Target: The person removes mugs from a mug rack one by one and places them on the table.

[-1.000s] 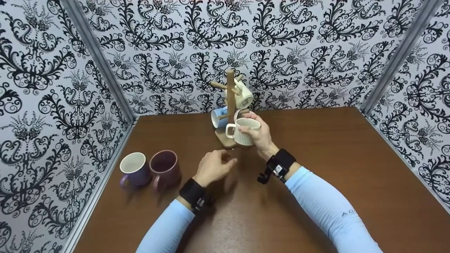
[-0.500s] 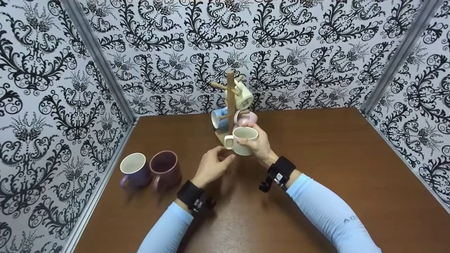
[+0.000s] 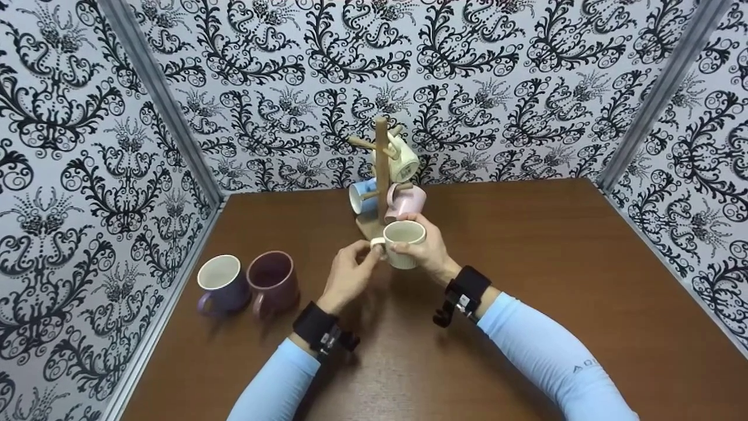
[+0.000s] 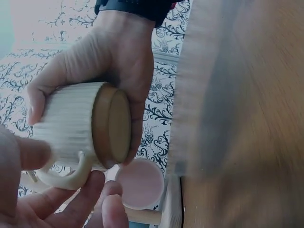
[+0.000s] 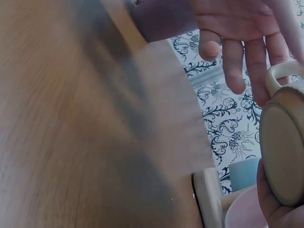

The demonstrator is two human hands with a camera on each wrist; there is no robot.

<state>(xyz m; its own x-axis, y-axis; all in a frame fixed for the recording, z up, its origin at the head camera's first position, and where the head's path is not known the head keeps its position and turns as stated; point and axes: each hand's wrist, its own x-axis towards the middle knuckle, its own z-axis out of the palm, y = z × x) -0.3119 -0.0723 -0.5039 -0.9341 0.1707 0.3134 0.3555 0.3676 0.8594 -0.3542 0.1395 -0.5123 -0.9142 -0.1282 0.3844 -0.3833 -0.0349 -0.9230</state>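
A cream ribbed mug is held upright above the table, in front of the wooden mug stand. My right hand grips its body from the right, thumb on the near side. From the left, my left hand pinches the mug's handle between thumb and fingers. The mug's unglazed bottom shows in the right wrist view. On the stand hang a pink mug, a blue mug and a cream mug.
A purple mug with a pale inside and a maroon mug stand side by side on the brown table at the left. Patterned walls enclose the table's back and sides. An upper peg points left.
My right hand has brought the cream ribbed mug down and nearer, away from the stand. My left hand has moved from beside the mug to its handle and now pinches it.
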